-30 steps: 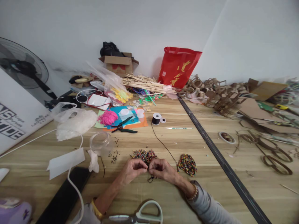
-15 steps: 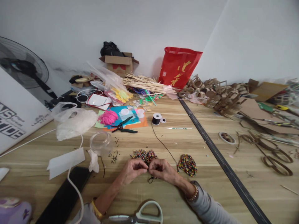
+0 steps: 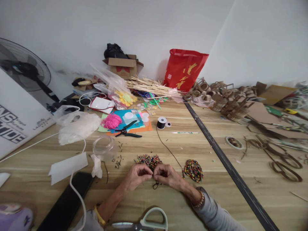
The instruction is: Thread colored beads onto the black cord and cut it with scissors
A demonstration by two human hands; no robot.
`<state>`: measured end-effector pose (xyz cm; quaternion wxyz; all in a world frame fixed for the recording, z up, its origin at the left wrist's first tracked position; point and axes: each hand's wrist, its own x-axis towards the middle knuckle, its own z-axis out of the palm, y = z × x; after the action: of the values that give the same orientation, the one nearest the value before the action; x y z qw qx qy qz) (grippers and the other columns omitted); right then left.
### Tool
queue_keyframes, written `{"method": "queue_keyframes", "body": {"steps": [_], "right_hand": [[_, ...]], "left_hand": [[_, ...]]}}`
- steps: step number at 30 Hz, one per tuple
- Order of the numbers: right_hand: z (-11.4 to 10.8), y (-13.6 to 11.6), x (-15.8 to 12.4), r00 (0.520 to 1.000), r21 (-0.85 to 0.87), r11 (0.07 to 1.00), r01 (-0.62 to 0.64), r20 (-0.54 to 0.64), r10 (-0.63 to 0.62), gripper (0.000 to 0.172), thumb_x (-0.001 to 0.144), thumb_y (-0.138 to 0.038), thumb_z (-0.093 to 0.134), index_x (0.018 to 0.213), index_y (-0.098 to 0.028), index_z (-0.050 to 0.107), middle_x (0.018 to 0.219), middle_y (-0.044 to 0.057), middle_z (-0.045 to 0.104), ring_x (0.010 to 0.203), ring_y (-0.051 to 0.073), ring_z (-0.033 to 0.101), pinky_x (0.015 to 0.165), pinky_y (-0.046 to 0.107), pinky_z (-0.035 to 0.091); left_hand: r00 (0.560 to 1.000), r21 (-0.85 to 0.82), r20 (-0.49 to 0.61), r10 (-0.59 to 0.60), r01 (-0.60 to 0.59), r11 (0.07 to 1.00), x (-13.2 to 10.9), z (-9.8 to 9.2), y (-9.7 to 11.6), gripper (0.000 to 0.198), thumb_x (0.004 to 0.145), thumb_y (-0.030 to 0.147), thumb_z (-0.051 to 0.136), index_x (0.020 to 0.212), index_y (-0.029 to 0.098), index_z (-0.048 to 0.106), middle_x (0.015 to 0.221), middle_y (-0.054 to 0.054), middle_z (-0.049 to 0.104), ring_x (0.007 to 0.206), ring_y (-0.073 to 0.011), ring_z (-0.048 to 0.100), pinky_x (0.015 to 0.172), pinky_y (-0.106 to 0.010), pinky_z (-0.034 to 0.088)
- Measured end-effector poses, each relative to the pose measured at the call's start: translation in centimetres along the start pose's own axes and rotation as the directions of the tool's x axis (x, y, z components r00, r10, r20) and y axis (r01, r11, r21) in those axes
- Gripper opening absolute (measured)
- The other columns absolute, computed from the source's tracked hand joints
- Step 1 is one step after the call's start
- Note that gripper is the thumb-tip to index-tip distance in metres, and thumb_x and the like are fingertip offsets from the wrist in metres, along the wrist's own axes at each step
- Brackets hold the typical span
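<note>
Near the front edge of the table (image 3: 216,205), left hand (image 3: 136,177) and right hand (image 3: 167,175) pinch the black cord (image 3: 168,149) beside the loose beads (image 3: 148,159); open wood lies to the right; the pose is unchanged from before.

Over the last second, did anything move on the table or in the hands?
Nothing visibly changed. The left hand and right hand stay pinched together on the black cord, just in front of the loose beads. The strung beads, spool and scissors lie where they were.
</note>
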<state>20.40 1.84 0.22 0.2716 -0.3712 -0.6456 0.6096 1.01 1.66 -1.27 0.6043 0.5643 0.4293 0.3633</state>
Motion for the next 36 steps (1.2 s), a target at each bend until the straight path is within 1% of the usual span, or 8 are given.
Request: {"method": "queue_keyframes", "body": {"steps": [10, 19, 26, 31, 36], "right_hand": [[0.0, 0.2, 0.0, 1.0, 0.018, 1.0, 0.013, -0.001, -0.013, 0.036, 0.077, -0.048, 0.066, 0.073, -0.013, 0.057, 0.058, -0.004, 0.048, 0.051, 0.007, 0.037, 0.047, 0.019, 0.028], [0.0, 0.5, 0.1, 1.0, 0.039, 0.999, 0.009, 0.002, -0.009, 0.037, 0.075, -0.048, 0.068, 0.073, -0.013, 0.058, 0.058, -0.003, 0.05, 0.051, 0.007, 0.04, 0.048, 0.019, 0.031], [0.0, 0.8, 0.2, 1.0, 0.084, 0.996, -0.009, 0.005, 0.009, 0.039, 0.072, -0.049, 0.071, 0.075, -0.013, 0.059, 0.056, -0.004, 0.051, 0.049, 0.006, 0.043, 0.046, 0.018, 0.033], [0.1, 1.0, 0.3, 1.0, 0.118, 0.993, -0.006, -0.003, 0.006, 0.039, 0.072, -0.048, 0.072, 0.076, -0.013, 0.059, 0.057, -0.004, 0.054, 0.048, 0.006, 0.047, 0.046, 0.017, 0.037], [0.1, 1.0, 0.3, 1.0, 0.154, 0.988, -0.02, -0.005, 0.021, 0.039, 0.07, -0.047, 0.074, 0.078, -0.013, 0.057, 0.058, -0.004, 0.055, 0.047, 0.006, 0.048, 0.046, 0.017, 0.039]], "left_hand": [[0.998, -0.029, 0.017, -0.06, 0.06, 0.998, -0.1, 0.1, 0.7, 0.018, 0.06, 0.028, 0.076, 0.068, 0.013, 0.07, 0.064, -0.002, 0.063, 0.058, -0.0128, 0.053, 0.058, -0.024, 0.039], [0.998, -0.029, 0.007, -0.06, 0.06, 0.998, -0.2, 0.2, 0.9, 0.013, 0.06, 0.023, 0.075, 0.067, 0.012, 0.071, 0.065, -0.002, 0.064, 0.06, -0.0134, 0.054, 0.059, -0.024, 0.039], [0.999, -0.019, 0.023, -0.024, 0.025, 1.0, -0.2, 0.2, 0.8, 0.013, 0.062, 0.023, 0.074, 0.069, 0.012, 0.072, 0.068, -0.003, 0.064, 0.064, -0.0144, 0.056, 0.06, -0.024, 0.041], [0.999, -0.042, 0.027, -0.044, 0.045, 0.998, -0.1, 0.2, 0.6, 0.015, 0.061, 0.023, 0.073, 0.07, 0.011, 0.071, 0.067, -0.003, 0.065, 0.062, -0.0138, 0.056, 0.059, -0.024, 0.04], [0.998, -0.066, 0.016, -0.066, 0.067, 0.996, -0.2, 0.3, 0.6, 0.015, 0.059, 0.022, 0.075, 0.068, 0.011, 0.07, 0.064, -0.002, 0.065, 0.059, -0.0128, 0.056, 0.058, -0.023, 0.04]]}}
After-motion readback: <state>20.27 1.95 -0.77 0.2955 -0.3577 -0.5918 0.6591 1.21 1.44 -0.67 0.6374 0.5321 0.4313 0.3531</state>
